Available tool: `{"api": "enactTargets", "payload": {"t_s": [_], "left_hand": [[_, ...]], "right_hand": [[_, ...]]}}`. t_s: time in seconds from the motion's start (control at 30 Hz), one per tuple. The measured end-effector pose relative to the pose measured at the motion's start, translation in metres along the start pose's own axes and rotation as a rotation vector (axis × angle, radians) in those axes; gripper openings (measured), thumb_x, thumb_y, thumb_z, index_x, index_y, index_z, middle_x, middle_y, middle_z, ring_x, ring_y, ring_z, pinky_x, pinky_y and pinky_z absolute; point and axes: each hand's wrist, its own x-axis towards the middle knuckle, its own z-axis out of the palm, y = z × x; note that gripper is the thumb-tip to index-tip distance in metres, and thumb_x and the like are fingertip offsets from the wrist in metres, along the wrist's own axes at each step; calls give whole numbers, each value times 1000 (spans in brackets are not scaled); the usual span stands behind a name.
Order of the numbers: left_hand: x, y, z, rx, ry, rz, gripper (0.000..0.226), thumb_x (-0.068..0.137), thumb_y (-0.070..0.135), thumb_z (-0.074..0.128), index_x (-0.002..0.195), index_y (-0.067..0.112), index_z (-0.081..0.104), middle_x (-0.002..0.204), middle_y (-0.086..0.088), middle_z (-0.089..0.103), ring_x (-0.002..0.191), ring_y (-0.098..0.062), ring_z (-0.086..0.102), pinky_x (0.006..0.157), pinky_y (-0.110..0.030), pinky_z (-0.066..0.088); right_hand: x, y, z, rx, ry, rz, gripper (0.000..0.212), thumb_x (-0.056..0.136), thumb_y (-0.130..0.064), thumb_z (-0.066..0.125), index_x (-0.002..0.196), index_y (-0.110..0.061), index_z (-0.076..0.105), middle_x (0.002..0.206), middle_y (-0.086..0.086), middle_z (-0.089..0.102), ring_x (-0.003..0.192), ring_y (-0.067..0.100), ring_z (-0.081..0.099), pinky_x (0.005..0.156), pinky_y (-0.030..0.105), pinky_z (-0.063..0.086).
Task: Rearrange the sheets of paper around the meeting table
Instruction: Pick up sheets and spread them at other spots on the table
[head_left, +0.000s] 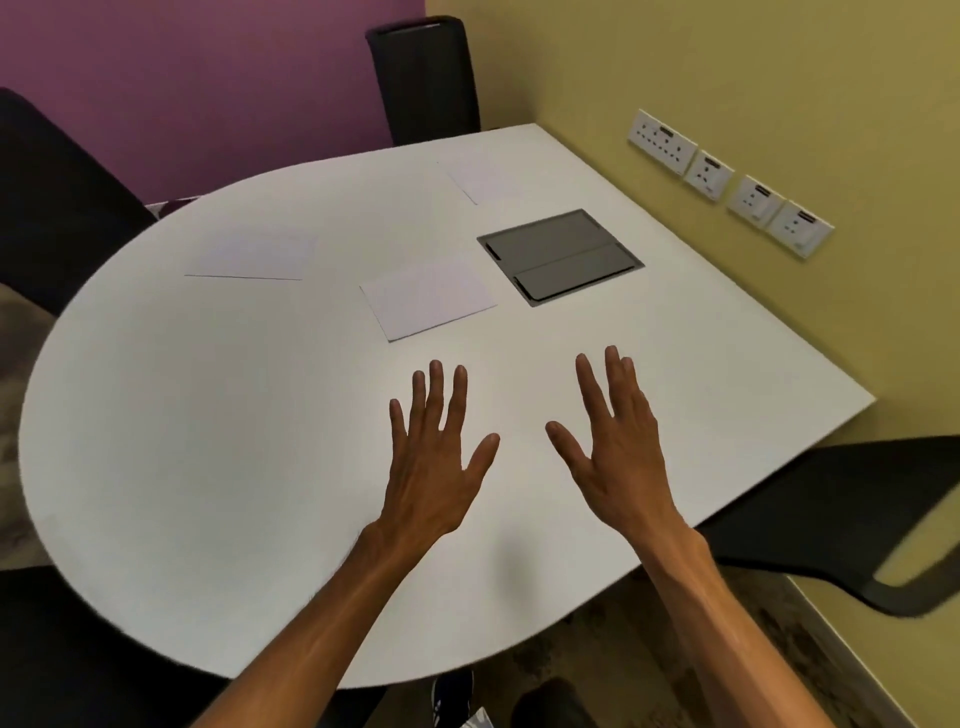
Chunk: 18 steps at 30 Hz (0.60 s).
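Lying flat and thin on the worktop (208, 441): three white sheets, the nearest sheet (428, 298) just beside the dark recessed cable hatch (561, 256), the left sheet (252, 254) well apart, the far sheet (480, 179) near the chair (423, 78). Hovering spread wide and holding nothing, short of that nearest sheet: left hand (439, 457) and right hand (613, 441). Risking, probably, sliding instead of lifting on the smooth matte top, creasing a corner, or snagging on the hatch's lip.
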Motion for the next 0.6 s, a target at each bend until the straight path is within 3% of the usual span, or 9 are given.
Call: {"api": "enactTargets", "payload": {"t_s": [0.3, 0.6], "left_hand": [[74, -53, 19, -98, 18, -180, 82, 100, 34, 53, 160, 21, -2, 168, -3, -13, 155, -21, -15, 125, -38, -5], [170, -118, 82, -115, -87, -505, 76, 99, 39, 54, 160, 19, 14, 169, -4, 10, 155, -20, 10, 123, -35, 11]], "right_hand": [[124, 18, 56, 194, -145, 48, 72, 100, -49, 51, 160, -29, 17, 170, -1, 7, 157, 18, 3, 122, 47, 15], [251, 66, 149, 215, -314, 5, 70, 101, -46, 52, 160, -25, 20, 170, 1, 10, 156, 21, 10, 121, 45, 18]]}}
